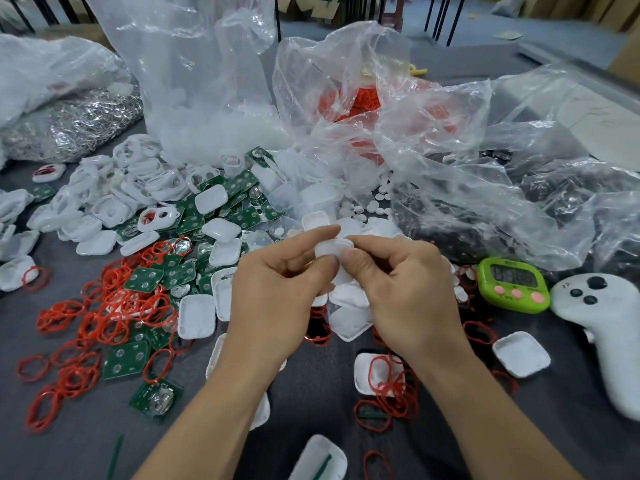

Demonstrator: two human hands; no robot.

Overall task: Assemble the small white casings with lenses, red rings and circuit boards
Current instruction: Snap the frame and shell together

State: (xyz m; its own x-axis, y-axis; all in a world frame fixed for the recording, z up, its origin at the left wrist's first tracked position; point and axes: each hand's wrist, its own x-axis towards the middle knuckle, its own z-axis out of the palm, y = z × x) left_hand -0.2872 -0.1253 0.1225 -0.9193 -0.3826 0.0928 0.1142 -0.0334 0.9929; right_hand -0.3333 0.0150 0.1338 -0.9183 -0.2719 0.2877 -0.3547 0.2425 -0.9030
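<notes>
**Both hands pinch one white casing, just left of the timer**

The left hand (277,289) and right hand (391,282) meet a little left of the green timer (512,284). Each has its fingers curled in, with thumb and forefinger clamped on the same small white casing (329,250). It is held up off the table, probably so both thumbs can press a part home. The fingers hide whatever sits inside it.

The stock seems spread out for easy reach. Red rings (104,317) and green circuit boards (143,278) are scattered well to the left of the timer, on the left hand's side. Small round white discs (367,202), likely the lenses, spill from a clear bag (433,140) above and left of the timer. A white controller (602,327) lies just right of the timer.
</notes>
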